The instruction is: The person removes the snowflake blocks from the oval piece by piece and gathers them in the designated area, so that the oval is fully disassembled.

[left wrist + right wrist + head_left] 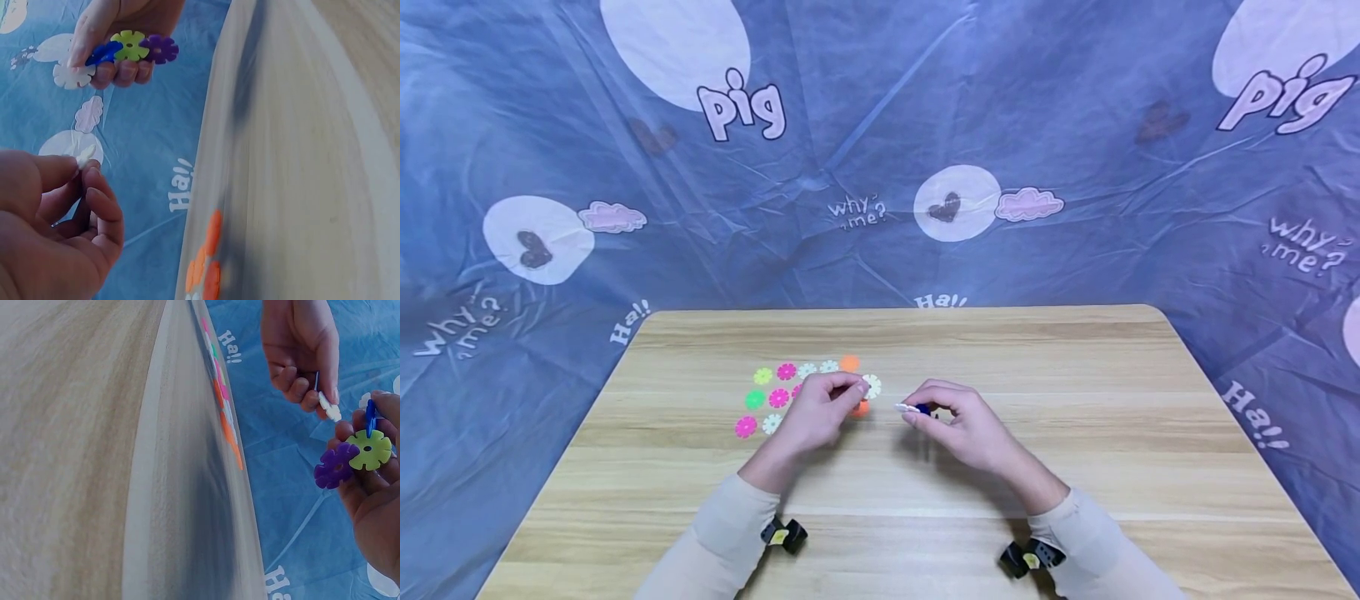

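Note:
My left hand (823,408) pinches a white snowflake disc (872,386) between thumb and fingertips, above the table. A thin blue edge (316,381) shows beside those fingers in the right wrist view. Facing it, my right hand (966,425) holds a short chain of interlocked discs. In the left wrist view the chain runs from a white disc (74,76) under the thumb through a blue disc (104,54) and a yellow-green disc (130,45) to a purple disc (160,49). A small gap separates the two hands.
Rows of loose discs lie on the wooden table (1075,358), left of and partly behind the left hand: pink discs (746,427), a green disc (756,400), a yellow disc (763,376), pale ones and orange discs (849,363). A blue printed cloth (880,150) hangs behind the table.

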The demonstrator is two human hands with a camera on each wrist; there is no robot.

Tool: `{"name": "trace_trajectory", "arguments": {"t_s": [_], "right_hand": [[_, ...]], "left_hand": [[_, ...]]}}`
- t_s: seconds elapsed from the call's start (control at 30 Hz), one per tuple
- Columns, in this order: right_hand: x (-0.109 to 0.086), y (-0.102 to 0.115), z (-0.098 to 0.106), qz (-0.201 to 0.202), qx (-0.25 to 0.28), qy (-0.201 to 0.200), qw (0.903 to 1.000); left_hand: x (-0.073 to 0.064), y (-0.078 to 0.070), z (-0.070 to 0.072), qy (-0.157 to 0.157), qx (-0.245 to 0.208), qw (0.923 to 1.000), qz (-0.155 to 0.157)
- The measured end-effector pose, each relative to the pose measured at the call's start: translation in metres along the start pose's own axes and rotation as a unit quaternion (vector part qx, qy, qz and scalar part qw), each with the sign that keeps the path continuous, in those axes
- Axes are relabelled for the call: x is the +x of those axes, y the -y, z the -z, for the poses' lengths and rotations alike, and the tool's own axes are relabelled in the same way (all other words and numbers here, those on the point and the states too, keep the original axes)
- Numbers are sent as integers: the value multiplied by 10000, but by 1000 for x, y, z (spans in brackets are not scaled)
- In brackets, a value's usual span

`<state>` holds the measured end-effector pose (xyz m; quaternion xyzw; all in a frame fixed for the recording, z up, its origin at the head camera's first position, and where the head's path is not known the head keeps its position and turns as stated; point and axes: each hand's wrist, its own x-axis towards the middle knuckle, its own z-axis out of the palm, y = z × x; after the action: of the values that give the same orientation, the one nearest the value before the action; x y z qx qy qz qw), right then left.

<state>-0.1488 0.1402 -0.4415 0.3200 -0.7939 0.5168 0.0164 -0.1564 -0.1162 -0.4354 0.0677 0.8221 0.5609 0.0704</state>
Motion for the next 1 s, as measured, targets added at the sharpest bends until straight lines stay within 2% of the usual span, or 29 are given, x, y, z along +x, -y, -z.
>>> {"name": "trace_trajectory", "arguments": {"t_s": [0.27, 0.43, 0.67, 0.87, 1.0], "right_hand": [[1, 1, 0, -69, 12, 35, 10000], [1, 2, 0, -18, 36, 50, 10000], [1, 3, 0, 26, 37, 64, 10000], [0, 2, -1, 15, 33, 78, 10000], [0, 3, -2, -8, 31, 87, 10000]], "left_hand": [[13, -1, 2, -261, 116, 9992, 262], [22, 0, 2, -176, 489, 9983, 272], [33, 5, 2, 10, 1131, 9930, 331], [41, 6, -2, 152, 1350, 9899, 415], [45, 8, -4, 125, 1405, 9886, 529]]}}
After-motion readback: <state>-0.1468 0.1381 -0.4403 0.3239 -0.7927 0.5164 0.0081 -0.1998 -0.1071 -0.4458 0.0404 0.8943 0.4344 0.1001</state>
